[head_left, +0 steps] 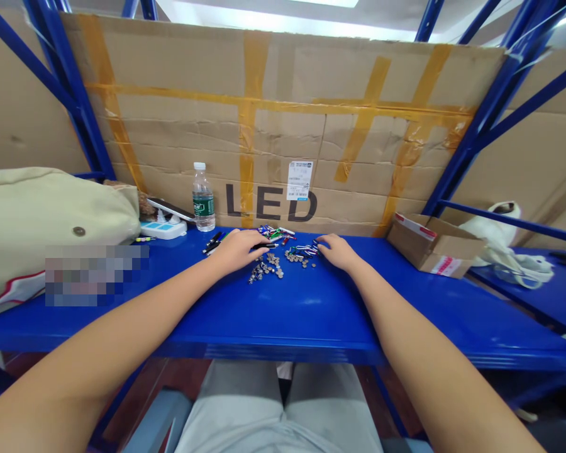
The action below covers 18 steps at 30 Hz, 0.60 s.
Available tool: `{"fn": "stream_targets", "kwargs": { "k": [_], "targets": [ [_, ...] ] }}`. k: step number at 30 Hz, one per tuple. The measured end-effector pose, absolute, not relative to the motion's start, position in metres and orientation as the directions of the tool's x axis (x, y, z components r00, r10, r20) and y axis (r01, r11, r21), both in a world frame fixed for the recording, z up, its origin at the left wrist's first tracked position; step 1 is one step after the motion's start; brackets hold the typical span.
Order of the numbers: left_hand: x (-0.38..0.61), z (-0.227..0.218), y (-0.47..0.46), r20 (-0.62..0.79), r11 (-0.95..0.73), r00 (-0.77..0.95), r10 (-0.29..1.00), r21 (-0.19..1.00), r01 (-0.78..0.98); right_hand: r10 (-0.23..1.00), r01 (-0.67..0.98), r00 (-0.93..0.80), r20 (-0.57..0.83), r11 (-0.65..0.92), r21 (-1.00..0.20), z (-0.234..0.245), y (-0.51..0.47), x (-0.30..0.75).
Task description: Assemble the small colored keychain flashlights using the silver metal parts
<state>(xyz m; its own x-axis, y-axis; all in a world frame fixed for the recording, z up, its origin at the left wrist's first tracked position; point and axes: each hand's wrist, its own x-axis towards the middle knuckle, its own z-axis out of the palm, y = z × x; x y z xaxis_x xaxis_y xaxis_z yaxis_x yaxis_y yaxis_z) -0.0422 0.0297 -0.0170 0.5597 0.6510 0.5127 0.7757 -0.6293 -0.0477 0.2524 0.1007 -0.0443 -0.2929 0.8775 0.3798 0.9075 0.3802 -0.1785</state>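
My left hand (238, 250) is closed, with a slim black pen-like tube (265, 245) with a shiny tip between thumb and fingers. Dark slim tubes (213, 241) lie to the left of that hand. Beyond it is a pile of shiny coloured tubes (276, 233). My right hand (339, 253) is at the right end of a second group of coloured tubes (302, 251), fingers curled in; what they pinch is too small to name. Small round silvery discs (280, 272) and little metal pieces (256, 271) are scattered between the hands.
On the blue table (283, 314) a water bottle (204, 198) and a white power strip (164, 228) stand at back left. A cream bag (51, 214) is at left. An open cardboard box (431, 245) is at right. A big cardboard sheet (193, 138) closes the back.
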Motion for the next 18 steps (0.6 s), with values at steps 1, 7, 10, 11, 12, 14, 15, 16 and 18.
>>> {"fn": "stream_targets", "kwargs": {
  "k": [1, 7, 10, 11, 12, 14, 15, 16, 18],
  "targets": [
    [-0.041, -0.017, 0.029, 0.503, -0.634, 0.57, 0.65, -0.054, 0.771, 0.868, 0.9, -0.33, 0.37, 0.408, -0.155, -0.045, 0.1, 0.249],
    [-0.039, -0.017, 0.028, 0.482, -0.634, 0.59, 0.648, -0.088, 0.768, 0.842, 0.857, -0.465, 0.274, 0.505, -0.097, -0.046, 0.092, 0.231],
    [-0.04, -0.018, 0.028, 0.481, -0.635, 0.591, 0.647, -0.09, 0.768, 0.869, 0.882, -0.433, 0.238, 0.463, -0.089, -0.046, 0.091, 0.226],
    [-0.04, -0.019, 0.029, 0.481, -0.638, 0.594, 0.645, -0.09, 0.765, 0.876, 0.888, -0.421, 0.235, 0.451, -0.087, -0.046, 0.091, 0.226],
    [-0.04, -0.02, 0.029, 0.481, -0.644, 0.598, 0.641, -0.088, 0.76, 0.879, 0.892, -0.414, 0.235, 0.444, -0.089, -0.046, 0.091, 0.226],
    [-0.04, -0.021, 0.03, 0.485, -0.656, 0.605, 0.632, -0.08, 0.75, 0.882, 0.891, -0.409, 0.235, 0.441, -0.105, -0.046, 0.093, 0.226],
    [-0.04, -0.021, 0.03, 0.485, -0.662, 0.607, 0.629, -0.075, 0.746, 0.881, 0.888, -0.411, 0.234, 0.444, -0.115, -0.047, 0.093, 0.227],
    [-0.04, -0.022, 0.031, 0.485, -0.667, 0.61, 0.627, -0.07, 0.742, 0.879, 0.884, -0.415, 0.233, 0.45, -0.123, -0.047, 0.094, 0.228],
    [-0.04, -0.022, 0.031, 0.481, -0.672, 0.613, 0.627, -0.064, 0.738, 0.873, 0.877, -0.427, 0.235, 0.464, -0.127, -0.049, 0.095, 0.229]
  ]
}}
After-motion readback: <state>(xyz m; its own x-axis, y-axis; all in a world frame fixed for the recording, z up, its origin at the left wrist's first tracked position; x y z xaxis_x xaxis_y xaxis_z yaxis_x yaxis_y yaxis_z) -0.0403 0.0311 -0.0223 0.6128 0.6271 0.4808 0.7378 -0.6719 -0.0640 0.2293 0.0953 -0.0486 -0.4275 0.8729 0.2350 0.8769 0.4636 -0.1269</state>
